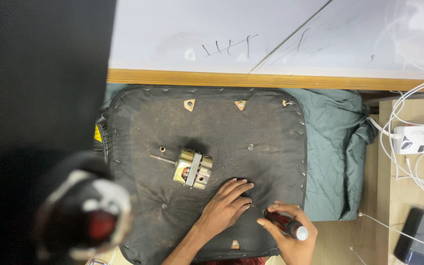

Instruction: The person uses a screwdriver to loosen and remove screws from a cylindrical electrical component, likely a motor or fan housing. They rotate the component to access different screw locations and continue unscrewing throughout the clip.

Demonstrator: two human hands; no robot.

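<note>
Far left of the head view, a blurred dark round object (87, 216) sits close to the lens; can't tell what it is. Next over, the upturned seat base (138, 122), dark stapled fabric with small triangular tabs, carries a small electric motor (193, 169) with brass-coloured housing, lying on its side, shaft pointing left, untouched and apart from both hands. My left hand (224, 206) lies flat on the fabric just right of the motor, fingers (239, 189) spread narrow and holding nothing, pressing the cloth near a small dark spot, likely a fastener, too small to confirm. Just beside it, my right hand (288, 230) has its fingers wrapped around a red-and-black screwdriver (285, 224), tip angled toward the left fingertips. My read: step in hand is working a fastener in the seat base, tip being located. Next move calls for seating the tip squarely and keeping the left hand steady so the fabric doesn't shift. Behind the base, green cloth (334, 142); far right, a white power strip (420, 139) with white cables (398, 167) on the table (413, 196).
</note>
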